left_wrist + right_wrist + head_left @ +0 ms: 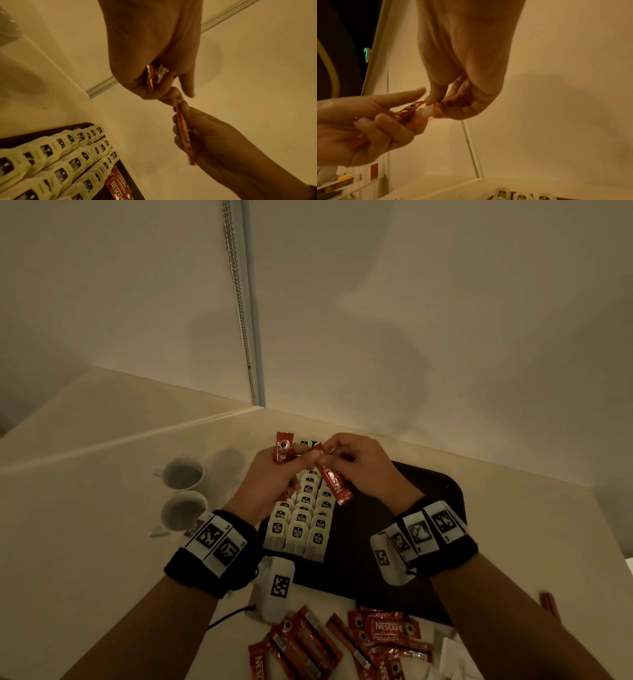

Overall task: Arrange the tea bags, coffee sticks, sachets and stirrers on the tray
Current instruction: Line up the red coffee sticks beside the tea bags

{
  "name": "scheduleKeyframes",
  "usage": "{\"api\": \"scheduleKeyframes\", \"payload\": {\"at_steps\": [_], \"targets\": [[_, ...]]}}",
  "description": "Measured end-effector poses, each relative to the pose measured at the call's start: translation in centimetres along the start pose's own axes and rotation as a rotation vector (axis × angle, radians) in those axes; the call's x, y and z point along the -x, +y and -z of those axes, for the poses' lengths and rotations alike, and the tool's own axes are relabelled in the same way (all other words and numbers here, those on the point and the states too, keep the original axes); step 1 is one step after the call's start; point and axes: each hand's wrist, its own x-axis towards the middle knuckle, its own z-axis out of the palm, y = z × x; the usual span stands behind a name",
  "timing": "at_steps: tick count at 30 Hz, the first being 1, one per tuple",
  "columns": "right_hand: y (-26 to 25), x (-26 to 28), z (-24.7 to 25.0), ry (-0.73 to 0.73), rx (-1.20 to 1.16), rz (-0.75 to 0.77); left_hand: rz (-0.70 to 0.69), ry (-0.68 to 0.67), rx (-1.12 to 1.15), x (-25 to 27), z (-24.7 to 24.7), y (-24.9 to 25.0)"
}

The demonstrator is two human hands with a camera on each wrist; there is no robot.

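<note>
Two white cups (181,497) stand side by side on the pale counter (85,542) at centre left. A beaded cord (239,302) hangs down the wall at upper centre, beside a pale vertical strip (251,302).

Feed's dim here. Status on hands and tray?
Left hand grips coffee sticks. Right hand pinches one stick above tray. Tea bags in rows. Nothing blocking.

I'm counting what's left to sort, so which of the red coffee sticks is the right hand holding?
The right hand pinches the coffee stick hanging slantwise over the tea bags. The left hand grips its own sticks; the loose sticks lie off the tray.
</note>
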Motion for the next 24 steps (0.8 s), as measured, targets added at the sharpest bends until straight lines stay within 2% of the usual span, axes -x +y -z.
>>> {"api": "scheduleKeyframes", "payload": {"at_steps": [7, 11, 14, 16, 20, 22, 24], "targets": [[-0.4, 0.7, 0.7, -0.138, -0.366, -0.226, 0.032, 0.115, 0.122, -0.3, -0.3, 0.1], [-0.1, 1.5, 1.4, -0.058, -0.318, -0.207, 0.040, 0.120, 0.161, -0.2, -0.2, -0.1], [-0.5, 1.8, 1.3, -0.164, -0.237, -0.223, -0.033, 0.098, 0.049, 0.1, -0.5, 0.2], [-0.8, 1.9, 0.8, -0.211, -0.317, -0.226, -0.098, 0.073, -0.052, 0.1, -0.9, 0.4], [-0.7, 1.8, 0.0, -0.013, -0.589, -0.176, -0.088, 0.000, -0.193, 0.3, -1.1, 0.2], [-0.6, 1.6, -0.2, 0.071, -0.612, -0.168, -0.090, 0.005, -0.258, 0.4, -1.1, -0.2], [-0.6, 1.5, -0.3, 0.121, -0.583, -0.193, -0.105, 0.065, -0.253, 0.3, -1.0, -0.5]]}}
